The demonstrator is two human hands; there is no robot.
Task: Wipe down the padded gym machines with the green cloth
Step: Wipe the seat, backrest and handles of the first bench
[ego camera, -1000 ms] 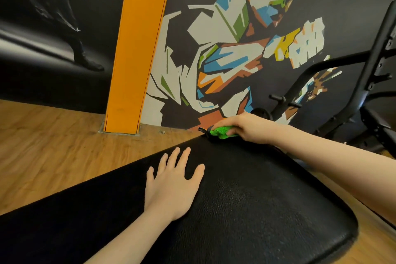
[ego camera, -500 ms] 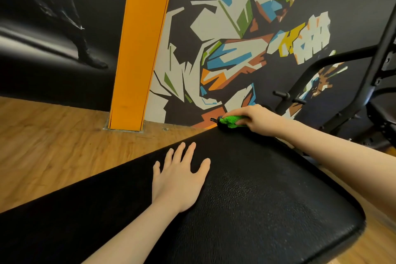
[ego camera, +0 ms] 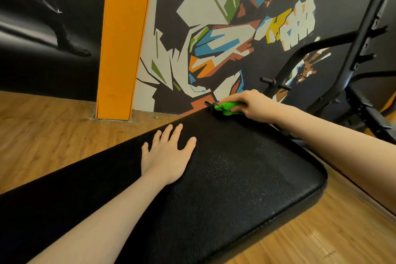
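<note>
A long black padded bench (ego camera: pixel 235 178) fills the lower part of the head view, running from the near left to a far corner. My right hand (ego camera: pixel 250 103) grips the bunched green cloth (ego camera: pixel 225 107) and holds it against that far corner of the pad. Most of the cloth is hidden under my fingers. My left hand (ego camera: pixel 167 154) lies flat on the pad's middle, fingers straight and spread, holding nothing.
A black metal gym rack (ego camera: pixel 360 66) with pegs stands at the right, close behind my right arm. An orange pillar (ego camera: pixel 124 38) and a dark wall with a colourful mural (ego camera: pixel 225 38) rise beyond the bench. Wooden floor (ego camera: pixel 42 135) surrounds the bench.
My right hand with the cloth has stayed at the far corner of the pad, shifting slightly along its edge. My left hand stays flat on the pad.
</note>
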